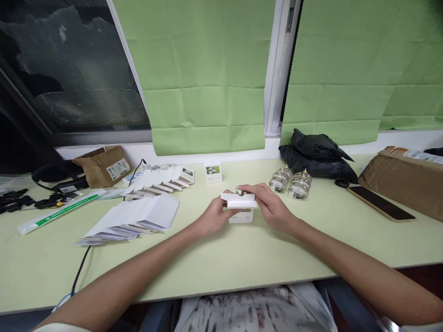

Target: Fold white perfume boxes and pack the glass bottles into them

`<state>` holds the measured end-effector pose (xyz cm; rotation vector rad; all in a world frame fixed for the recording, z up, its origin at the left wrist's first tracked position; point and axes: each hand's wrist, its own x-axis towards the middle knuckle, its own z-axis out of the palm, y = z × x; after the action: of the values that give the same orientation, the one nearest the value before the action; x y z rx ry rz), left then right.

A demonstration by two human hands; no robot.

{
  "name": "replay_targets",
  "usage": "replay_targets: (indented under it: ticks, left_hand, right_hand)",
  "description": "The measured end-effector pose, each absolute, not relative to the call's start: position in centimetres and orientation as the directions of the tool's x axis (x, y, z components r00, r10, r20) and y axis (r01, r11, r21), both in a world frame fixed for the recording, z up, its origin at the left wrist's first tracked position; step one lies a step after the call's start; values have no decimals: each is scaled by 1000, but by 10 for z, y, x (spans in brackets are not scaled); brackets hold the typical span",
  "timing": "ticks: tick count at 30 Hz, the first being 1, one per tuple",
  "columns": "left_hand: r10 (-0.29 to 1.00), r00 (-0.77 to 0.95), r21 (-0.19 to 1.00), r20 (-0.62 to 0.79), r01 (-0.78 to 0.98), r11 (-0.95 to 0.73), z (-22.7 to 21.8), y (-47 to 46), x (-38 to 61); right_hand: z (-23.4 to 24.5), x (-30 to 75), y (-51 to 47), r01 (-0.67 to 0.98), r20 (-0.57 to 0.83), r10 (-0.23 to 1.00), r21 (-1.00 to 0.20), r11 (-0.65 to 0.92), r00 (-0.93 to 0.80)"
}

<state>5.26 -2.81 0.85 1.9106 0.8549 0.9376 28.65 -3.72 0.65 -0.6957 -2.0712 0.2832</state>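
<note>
A small white cardboard box (245,216) with a printed picture stands upright in front of me, its top flaps open. My left hand (212,215) is closed around the box's left side, thumb across the front. At the open top, the fingertips of my right hand (274,208) hold a small shiny round item (238,190), mostly hidden by the flap and fingers. Beyond my right hand sit two stacks of clear glass-like round pieces with gold tips (300,184). A closed white box (212,173) with a similar picture stands farther back.
At left lie flattened white boxes (138,214) and a row of similar white cartons (161,179). Behind them is an opened brown box (104,167). Black plastic parcels (318,159), a phone (380,203) and a large brown package (404,180) lie at right.
</note>
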Motion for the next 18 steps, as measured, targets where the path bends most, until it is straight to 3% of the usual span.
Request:
replay_targets:
  ticks: [12,18]
  left_hand:
    - [820,489,871,299,211,-443,6,-27,52]
    - [823,494,870,280,233,-435,5,-26,51]
  right_hand:
    - [5,286,-37,331,703,551,-442,834,-450]
    - [7,285,-37,301,677,596,-514,803,-433]
